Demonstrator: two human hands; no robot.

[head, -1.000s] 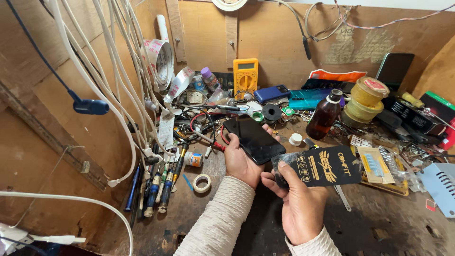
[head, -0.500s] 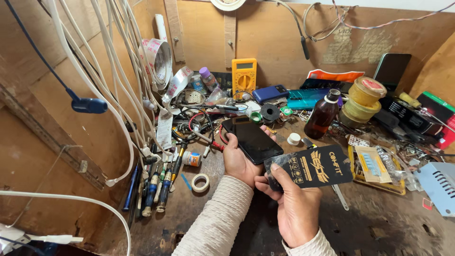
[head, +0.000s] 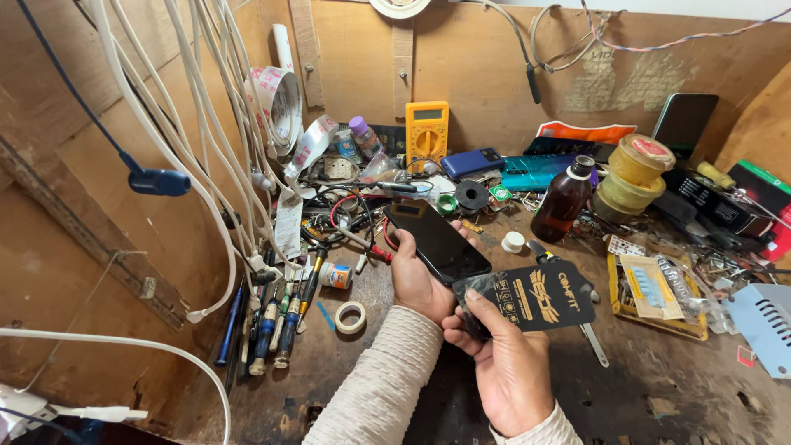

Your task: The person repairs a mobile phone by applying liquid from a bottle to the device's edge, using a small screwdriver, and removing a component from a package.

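Left hand (head: pixel 416 280) grips the dark phone (head: pixel 437 241) over mid-table (head: pixel 659 387), right hand (head: pixel 507 375) pinches the black packet (head: pixel 535 298) touching its lower end; best kept steady, screen fingerprint-free.

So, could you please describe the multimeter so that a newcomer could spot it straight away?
Look at the wooden back wall behind the cluttered bench. Leaning upright at its foot, just left of a blue phone, stands the multimeter. It is the only bright yellow-orange box there, with a small screen above a round dial.
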